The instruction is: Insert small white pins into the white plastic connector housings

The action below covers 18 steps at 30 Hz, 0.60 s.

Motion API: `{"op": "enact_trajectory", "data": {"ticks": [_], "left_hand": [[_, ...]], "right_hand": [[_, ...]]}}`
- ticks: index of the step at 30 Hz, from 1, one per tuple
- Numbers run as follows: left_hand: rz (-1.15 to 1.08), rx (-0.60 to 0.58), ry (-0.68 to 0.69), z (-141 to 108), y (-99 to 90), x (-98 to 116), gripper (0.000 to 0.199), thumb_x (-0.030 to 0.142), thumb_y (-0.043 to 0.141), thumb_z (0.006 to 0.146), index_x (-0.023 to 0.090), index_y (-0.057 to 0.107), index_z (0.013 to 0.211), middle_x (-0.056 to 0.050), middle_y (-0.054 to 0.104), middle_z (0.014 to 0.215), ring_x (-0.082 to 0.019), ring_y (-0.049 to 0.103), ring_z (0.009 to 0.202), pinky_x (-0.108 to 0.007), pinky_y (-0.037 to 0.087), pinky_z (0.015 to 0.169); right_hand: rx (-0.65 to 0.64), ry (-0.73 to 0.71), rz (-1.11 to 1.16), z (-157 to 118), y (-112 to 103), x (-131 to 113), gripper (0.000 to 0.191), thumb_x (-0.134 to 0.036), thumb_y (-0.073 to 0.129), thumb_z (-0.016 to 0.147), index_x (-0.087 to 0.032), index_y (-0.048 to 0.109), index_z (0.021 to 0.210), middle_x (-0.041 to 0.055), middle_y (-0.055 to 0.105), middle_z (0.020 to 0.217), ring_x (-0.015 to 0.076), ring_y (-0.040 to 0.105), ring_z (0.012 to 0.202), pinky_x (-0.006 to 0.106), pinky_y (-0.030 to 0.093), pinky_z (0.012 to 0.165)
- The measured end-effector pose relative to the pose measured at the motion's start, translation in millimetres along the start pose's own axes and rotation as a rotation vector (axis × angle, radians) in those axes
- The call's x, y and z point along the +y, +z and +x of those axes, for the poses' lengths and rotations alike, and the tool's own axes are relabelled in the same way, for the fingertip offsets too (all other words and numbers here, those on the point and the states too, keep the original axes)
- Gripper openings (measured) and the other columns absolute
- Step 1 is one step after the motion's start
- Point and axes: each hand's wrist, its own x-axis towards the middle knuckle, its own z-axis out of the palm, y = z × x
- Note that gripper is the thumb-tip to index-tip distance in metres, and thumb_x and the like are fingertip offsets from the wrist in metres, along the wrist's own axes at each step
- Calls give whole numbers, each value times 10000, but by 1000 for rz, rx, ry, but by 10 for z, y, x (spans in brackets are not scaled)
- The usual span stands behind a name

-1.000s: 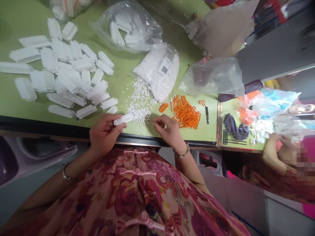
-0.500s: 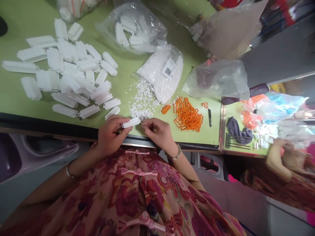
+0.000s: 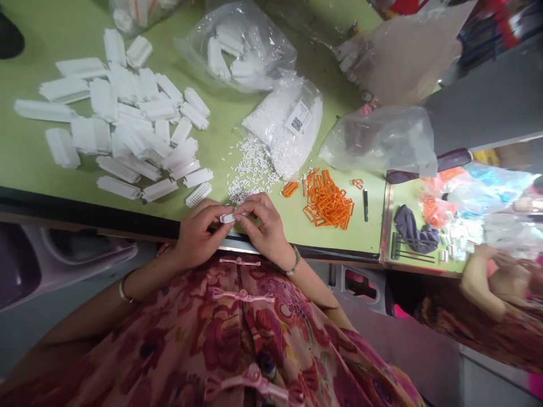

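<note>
since a moment ago both hands have closed in on each other: the right hand has come over from beside the loose pins and now meets the left, and the piece that stuck out of the left hand is mostly covered by fingers. only view here is the head cam, looking down past a floral dress (image 3: 241,339) with pink frog buttons (image 3: 241,295). the left hand (image 3: 197,237) is curled narrow around one end of a small white connector housing (image 3: 227,218), and the right hand (image 3: 265,229) pinches in on the other end, so the part sits between both, just above the table's dark front edge (image 3: 85,210). only a sliver of it shows. right beside the hands there's a spill of tiny white pins (image 3: 250,172) running out of a clear bag with a qr label (image 3: 284,127). further left is a big loose heap of white housings (image 3: 136,118) on the green table (image 3: 339,240), with one perforated housing (image 3: 198,194) lying just off the hands. more housings sit in a clear bag (image 3: 233,51) up top. to the right there's a pile of orange plastic frames (image 3: 326,198) and a small black pen-like tool (image 3: 365,204), and over at the next table a co-worker's hands (image 3: 496,277) are near a gray cloth (image 3: 413,237)
</note>
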Motion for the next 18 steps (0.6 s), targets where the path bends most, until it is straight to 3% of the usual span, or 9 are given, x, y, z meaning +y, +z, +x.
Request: {"op": "enact_trajectory", "data": {"ticks": [5,11,14,18], "left_hand": [[66,-35,59,-12,14,-14,172,240,638,1025,204,779,1117,-63,795,1031,-210,749,940,-317,623,864],[37,-31,42,-14,13,-28,177,254,653,1002,223,766,1134,-54,786,1034,-205,748,909,-313,630,812],[31,-56,30,-7,8,-23,183,262,651,994,234,772,1128,-62,796,1054,-222,756,946,-341,644,861],[47,-69,44,-10,1,-11,184,278,633,1000,239,776,1109,-61,808,1042,-219,760,929,-331,639,854]], "right_hand": [[-50,75,8,1,-47,-25,78,-237,662,1047,-236,706,1111,76,704,1100,227,643,1056,389,562,915],[-116,213,133,-41,-139,-58,282,-319,768,1013,-262,733,1287,104,748,1325,228,686,1201,392,588,1001],[-145,314,218,-61,-99,-42,271,-301,762,1011,-264,750,1279,86,769,1297,206,717,1155,373,601,1002],[-109,335,286,-74,-28,-33,207,-308,762,1013,-254,783,1212,70,781,1206,202,722,1137,387,593,1047]]}}
